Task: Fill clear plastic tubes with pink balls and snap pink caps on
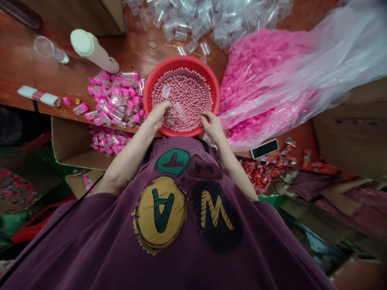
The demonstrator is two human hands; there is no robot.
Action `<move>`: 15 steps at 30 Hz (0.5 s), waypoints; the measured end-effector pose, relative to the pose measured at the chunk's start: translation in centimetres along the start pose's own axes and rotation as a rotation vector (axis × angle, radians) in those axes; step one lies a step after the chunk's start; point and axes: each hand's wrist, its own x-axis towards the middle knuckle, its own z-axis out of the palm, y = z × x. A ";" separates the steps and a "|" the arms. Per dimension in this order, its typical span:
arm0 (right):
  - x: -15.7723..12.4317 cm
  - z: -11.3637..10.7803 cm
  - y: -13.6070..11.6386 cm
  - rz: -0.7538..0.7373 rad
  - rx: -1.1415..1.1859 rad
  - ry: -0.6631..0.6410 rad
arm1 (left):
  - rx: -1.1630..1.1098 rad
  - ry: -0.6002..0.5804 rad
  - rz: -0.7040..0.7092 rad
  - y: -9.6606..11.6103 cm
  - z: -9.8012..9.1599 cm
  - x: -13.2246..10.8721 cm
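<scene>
A red basin (147,90) full of small pink beads (187,86) is right in front of me. Two clear plastic tubes (166,91) lie on the beads. My left hand (159,114) reaches over the basin's near left side, its fingers closed on another clear plastic tube (170,119) partly hidden by them. At the near right rim my right hand (213,127) has its fingers pinched together; what they hold, if anything, is too small to make out. Left of the basin lies a pile of bead-filled tubes with pink caps (117,100).
Behind the basin are many empty clear tubes (193,24). A plastic bag of pink caps (260,72) bulges on the right, with a phone (265,149) below it. A pale cylindrical bottle (93,50) is at left. A cardboard box (69,141) with more capped tubes sits below the table edge.
</scene>
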 end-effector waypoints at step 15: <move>-4.6 -5.2 10.0 0.605 -0.159 0.471 | 0.145 -0.108 -0.083 -1.7 4.4 -0.2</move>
